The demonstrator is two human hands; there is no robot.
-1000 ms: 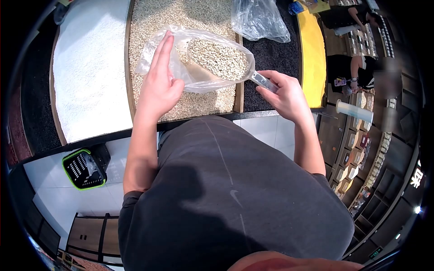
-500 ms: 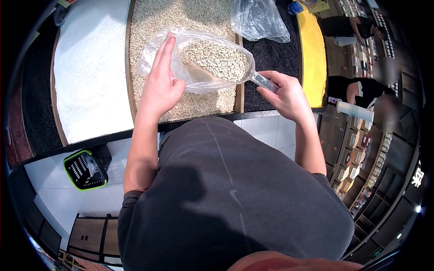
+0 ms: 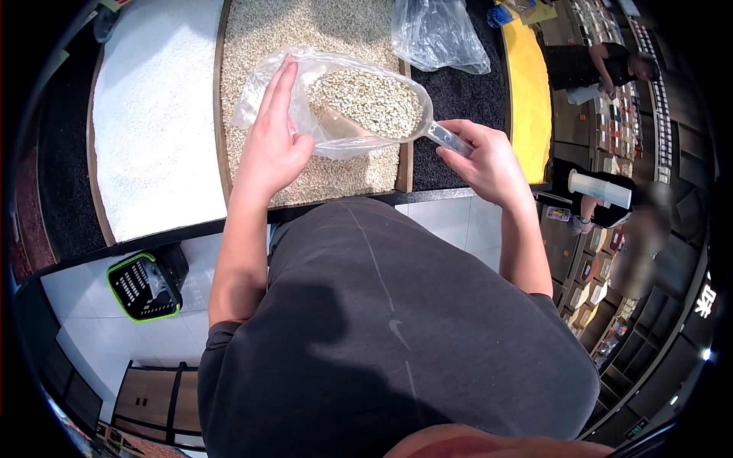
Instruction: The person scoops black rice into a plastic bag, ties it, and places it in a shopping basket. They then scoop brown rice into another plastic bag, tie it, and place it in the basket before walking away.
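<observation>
My right hand (image 3: 485, 160) grips the handle of a clear scoop (image 3: 441, 137) from the right. The scoop's bowl, full of pale grains (image 3: 374, 103), lies inside the mouth of a clear plastic bag (image 3: 305, 91). With its fingers stretched and pressed close together, my left hand (image 3: 275, 141) holds the left part of the bag, the thumb towards the scoop. Bag and scoop are above a bin of the same pale grains (image 3: 305, 23). How the left palm grips the film is hidden.
White grains (image 3: 160, 114) fill the bin on the left. Right of the pale grains is a dark bin (image 3: 458, 99) with another clear bag (image 3: 439, 38) on it, then a yellow one (image 3: 528, 99). A green-rimmed basket (image 3: 143, 286) stands on the floor. Two people are at the right.
My hands, the scoop and the bag have hardly moved. The people in the background at the right have shifted position.
</observation>
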